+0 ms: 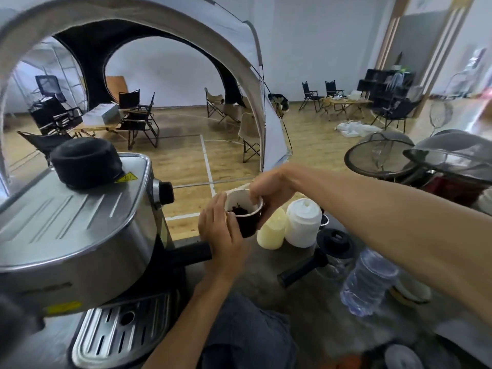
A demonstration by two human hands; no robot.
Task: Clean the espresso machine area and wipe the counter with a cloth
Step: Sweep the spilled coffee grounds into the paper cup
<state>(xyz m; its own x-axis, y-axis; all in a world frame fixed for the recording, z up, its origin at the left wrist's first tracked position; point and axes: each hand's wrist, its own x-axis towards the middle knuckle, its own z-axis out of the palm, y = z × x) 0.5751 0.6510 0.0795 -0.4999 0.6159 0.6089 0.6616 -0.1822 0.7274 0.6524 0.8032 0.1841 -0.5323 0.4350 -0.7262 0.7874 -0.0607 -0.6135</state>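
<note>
The machine (80, 235) fills my left side, steel top and black cap near me, its drip tray (119, 334) low at the desk's near edge. Its black handle (190, 253) sticks out to the right, long axis pointing toward my hands, and its tip ends just under my left wrist.

The desk (266, 283) runs grey to the right of the machine, and that bare stretch is what I have to wipe. I see no cloth anywhere on it; if one is here, it is out of view.

On the right lie a clear water bottle (368, 283) on its side, a second portafilter (303, 270) with its handle pointing at me and leftward, a white jar (303, 222) and a pale yellow one (271, 230) just beside it.

My right hand (269, 190) comes in from the right, thumb and fingers pinched on the far rim of a cup (245, 214). My left hand (222, 233) is wrapped around the cup's near side, fingers curled shut on its wall. So both are clamped on the one cup, which sits raised above the desk between the handle and the jars.

Inside the cup are dark grounds (239, 209).

I judge that I am clearing spent coffee, with the wiping not yet begun. The cup lies straight ahead of me, upright, and my left hand is the nearer one to the machine, so it suits the handle; the right is nearer the jars and open desk.
</note>
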